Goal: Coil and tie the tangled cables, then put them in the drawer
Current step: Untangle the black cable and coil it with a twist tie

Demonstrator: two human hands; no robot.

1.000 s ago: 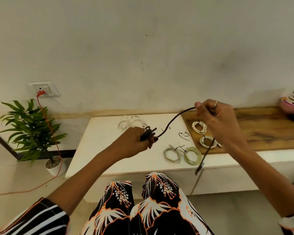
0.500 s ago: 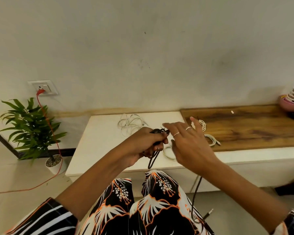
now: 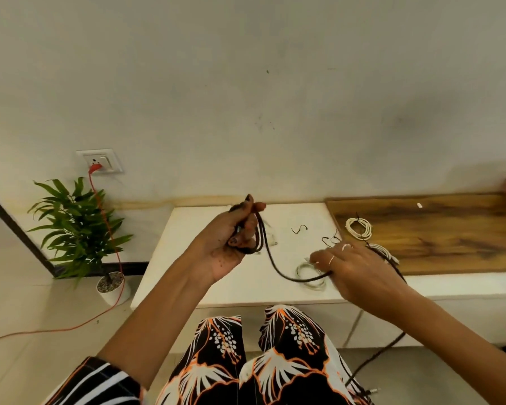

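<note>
Black cable (image 3: 278, 266) ran between both hands above the desk (image 3: 205, 276); left hand (image 3: 231, 238), raised and nearer the wall, was clenched round a small bundle of its loops, fingers curled over the strands; right hand (image 3: 354, 270) sat lower and to the right, fingers curled round the same cable where it sagged in a shallow curve; from there the loose length passed behind the right wrist, dropped off the desk edge and trailed to the floor (image 3: 27, 311), plug end by the right knee; long axis of the free span ran left-high to right-low, so the slack lay to the right of and below the bundle; judged that the next wrap would need the right hand to carry slack up and leftward to the left hand, the right being nearer the unwound part.

Count: one black cable in hand; three pale coils (image 3: 359, 228) seen finished, one on the white top beside the right hand and two on the wooden board (image 3: 450, 229), one partly hidden by the hand; two short dark twist ties (image 3: 300, 228) lay loose on the white top, well apart; something pale lay behind the left hand, too hidden to name; no drawer could be made out.
</note>
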